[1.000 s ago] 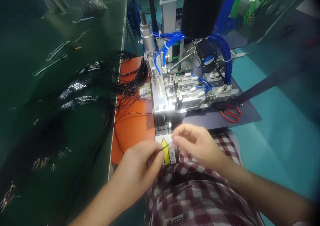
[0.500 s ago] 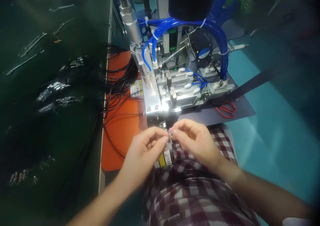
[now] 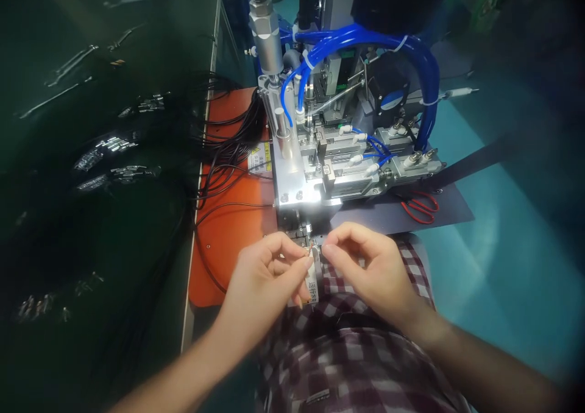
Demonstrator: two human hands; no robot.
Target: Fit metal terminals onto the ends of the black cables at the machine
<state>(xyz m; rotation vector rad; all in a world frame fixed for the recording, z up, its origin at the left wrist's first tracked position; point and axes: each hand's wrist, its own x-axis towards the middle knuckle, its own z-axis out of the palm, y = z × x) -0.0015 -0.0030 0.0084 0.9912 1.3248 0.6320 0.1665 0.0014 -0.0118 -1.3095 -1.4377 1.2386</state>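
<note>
Thumb and forefinger of my left hand (image 3: 265, 279) pinch thin wires (image 3: 311, 248), whose short reddish tips stick up above the fingers. To the right, my right hand (image 3: 370, 267) has its thumb and forefinger pressed together. A small gap parts its fingertips from the wires, and whatever lies in this pinch is too small to make out. Both hands are just in front of the metal machine (image 3: 301, 187), over its near end, where a white label (image 3: 312, 284) with printed characters is partly hidden by my left hand.
Black cables (image 3: 228, 139) lie in a bundle on the orange plate (image 3: 223, 242) at left. Blue air hoses (image 3: 365, 35) arch over the machine. Red-handled pliers or scissors (image 3: 420, 207) rest on the dark plate at right. Metal pieces (image 3: 116, 143) lie on the dark green surface.
My right hand has drawn away to the right from my left, opening a small gap. Fewer coloured wire ends show at the fingertips. The camera view has shifted slightly, moving the machine rightward.
</note>
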